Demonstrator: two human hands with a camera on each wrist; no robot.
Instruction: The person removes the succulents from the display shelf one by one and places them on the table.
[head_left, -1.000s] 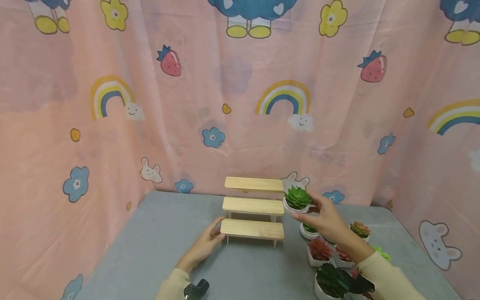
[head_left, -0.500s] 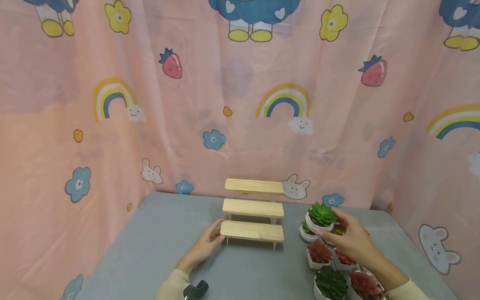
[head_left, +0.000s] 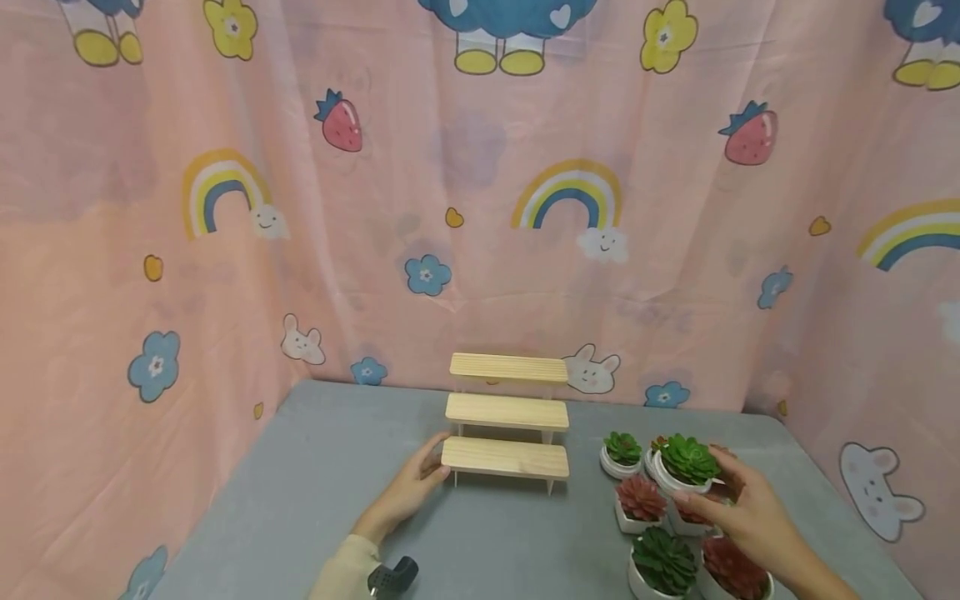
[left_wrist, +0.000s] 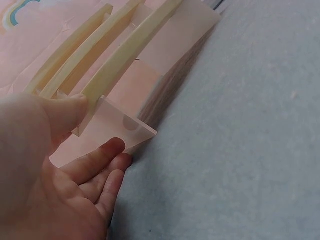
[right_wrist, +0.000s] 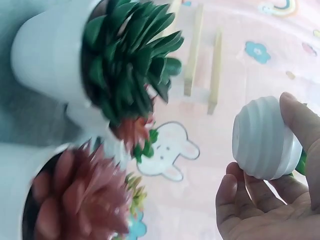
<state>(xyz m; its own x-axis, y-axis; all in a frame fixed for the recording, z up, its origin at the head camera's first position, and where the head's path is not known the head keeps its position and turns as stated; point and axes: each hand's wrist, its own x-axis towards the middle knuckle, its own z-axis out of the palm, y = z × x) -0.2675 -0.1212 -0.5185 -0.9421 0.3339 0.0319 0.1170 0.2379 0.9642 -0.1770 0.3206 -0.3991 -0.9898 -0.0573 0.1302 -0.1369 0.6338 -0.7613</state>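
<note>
My right hand (head_left: 753, 508) grips a small potted succulent (head_left: 688, 460) by its round white pot, with the green rosette on top. In the right wrist view the ribbed pot (right_wrist: 265, 138) sits between thumb and curled fingers, raised over the other plants. My left hand (head_left: 405, 487) is at the left end of a three-tier wooden display stand (head_left: 506, 457). In the left wrist view the thumb lies on the end of the lowest wooden board (left_wrist: 127, 52), and the other fingers are beside the clear side panel (left_wrist: 107, 131).
Beneath and around the held pot are several other potted succulents: a green one (head_left: 622, 450), a red one (head_left: 640, 500), a dark green one (head_left: 663, 562) and another red one (head_left: 735, 568). A patterned pink curtain (head_left: 480, 317) hangs behind the grey table (head_left: 322, 483).
My right hand has carried the green succulent away from the stand, rightward and nearer to me, over the group of pots. The left hand stays at the stand.
</note>
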